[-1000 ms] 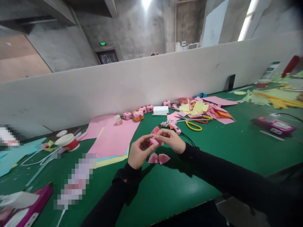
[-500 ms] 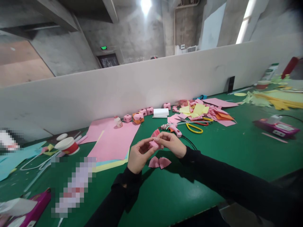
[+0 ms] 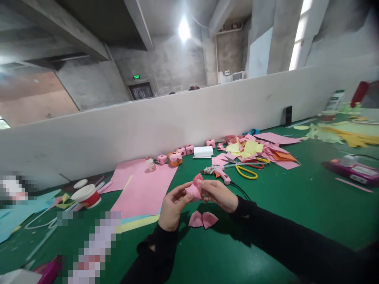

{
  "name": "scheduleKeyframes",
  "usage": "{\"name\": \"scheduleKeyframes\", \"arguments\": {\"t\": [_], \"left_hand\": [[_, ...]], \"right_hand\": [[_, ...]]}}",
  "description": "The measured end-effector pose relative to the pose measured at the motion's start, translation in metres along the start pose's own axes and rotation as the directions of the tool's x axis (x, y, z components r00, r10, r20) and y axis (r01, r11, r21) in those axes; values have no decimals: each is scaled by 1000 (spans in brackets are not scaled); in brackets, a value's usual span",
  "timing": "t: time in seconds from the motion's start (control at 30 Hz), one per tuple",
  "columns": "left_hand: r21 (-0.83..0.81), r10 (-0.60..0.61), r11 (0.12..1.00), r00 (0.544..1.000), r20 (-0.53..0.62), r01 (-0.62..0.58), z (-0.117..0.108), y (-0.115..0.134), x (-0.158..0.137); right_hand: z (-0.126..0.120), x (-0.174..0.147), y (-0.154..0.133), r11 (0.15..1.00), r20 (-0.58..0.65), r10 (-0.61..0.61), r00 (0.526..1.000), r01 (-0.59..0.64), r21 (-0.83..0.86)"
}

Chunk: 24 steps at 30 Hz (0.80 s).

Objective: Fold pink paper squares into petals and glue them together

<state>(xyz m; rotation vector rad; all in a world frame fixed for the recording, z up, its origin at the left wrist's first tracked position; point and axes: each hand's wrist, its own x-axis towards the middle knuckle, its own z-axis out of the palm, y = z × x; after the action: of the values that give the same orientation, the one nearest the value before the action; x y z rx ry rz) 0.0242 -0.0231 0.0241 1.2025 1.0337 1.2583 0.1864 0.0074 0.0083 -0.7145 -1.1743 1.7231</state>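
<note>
Between my two hands, above the green table, is a small folded pink paper piece point(image 3: 193, 192) with a ruffled upper part. My left hand point(image 3: 174, 205) pinches its left side between thumb and fingers. On its right side the fingers of my right hand point(image 3: 218, 193) are closed on the same piece; their tips partly cover it. Just below my hands two pink paper petals point(image 3: 203, 220) lie side by side on the table. A pink glue gun point(image 3: 222, 174) with a black cord rests beyond my right hand.
Yellow-handled scissors point(image 3: 246, 172) lie before a heap of pink, yellow and orange paper scraps point(image 3: 251, 148). Large pink sheets point(image 3: 142, 189) spread to the left, near a red and white paper cup point(image 3: 86, 196). Folded pink paper cubes point(image 3: 162, 159) line the white partition point(image 3: 166, 126). A purple power strip point(image 3: 352, 170) sits right.
The view has tilted upward, so the table appears lower. My hands have turned the pink paper piece, and more of it now shows between them. The petals stay on the table.
</note>
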Motion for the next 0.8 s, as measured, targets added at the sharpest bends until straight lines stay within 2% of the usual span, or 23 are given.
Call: {"name": "scheduleKeyframes", "arguments": {"t": [0.37, 0.53, 0.8], "left_hand": [[-162, -60, 985, 997, -55, 50, 1, 4, 0], [-150, -36, 988, 995, -93, 21, 2, 6, -2], [-115, -45, 993, 994, -100, 33, 0, 4, -1]], "right_hand": [[2, -1, 1, 991, 36, -78, 996, 81, -102], [2, -2, 1, 992, 50, -34, 998, 40, -120], [4, -3, 0, 993, 31, -61, 998, 64, -102]]}}
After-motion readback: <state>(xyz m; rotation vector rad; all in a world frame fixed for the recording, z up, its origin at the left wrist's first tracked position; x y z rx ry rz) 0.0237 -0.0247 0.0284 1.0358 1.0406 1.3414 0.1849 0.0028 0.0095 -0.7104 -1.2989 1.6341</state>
